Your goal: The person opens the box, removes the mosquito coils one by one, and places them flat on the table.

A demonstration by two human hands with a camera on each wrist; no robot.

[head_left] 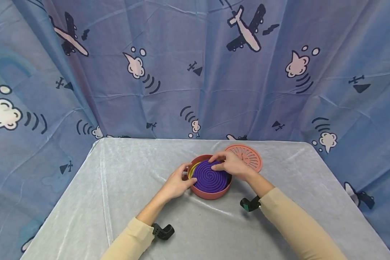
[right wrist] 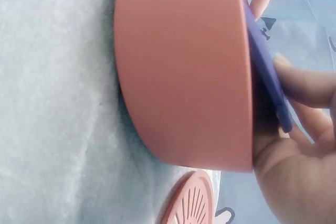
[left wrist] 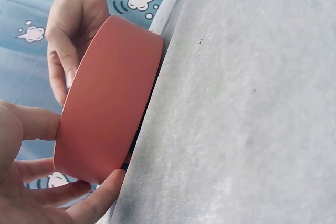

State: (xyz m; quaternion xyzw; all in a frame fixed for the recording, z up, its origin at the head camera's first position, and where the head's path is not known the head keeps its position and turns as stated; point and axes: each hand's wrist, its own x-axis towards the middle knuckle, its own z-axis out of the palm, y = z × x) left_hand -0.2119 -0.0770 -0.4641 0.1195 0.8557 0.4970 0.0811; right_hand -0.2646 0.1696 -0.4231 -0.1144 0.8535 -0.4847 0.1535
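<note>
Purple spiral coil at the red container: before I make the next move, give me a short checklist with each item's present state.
1. Coil gripped: ok. The right hand pinches the purple coil at its far edge.
2. Container steadied: ok. The left hand holds the left side of the red container.
3. Lid out of the way: ok. The slotted lid lies beyond the container, to its right.
4. Coil lying flat: not ok. It tilts, its far edge above the rim in the right wrist view.
5. Yellow item lying flat inside: cannot tell. The coil hides most of it.
</note>
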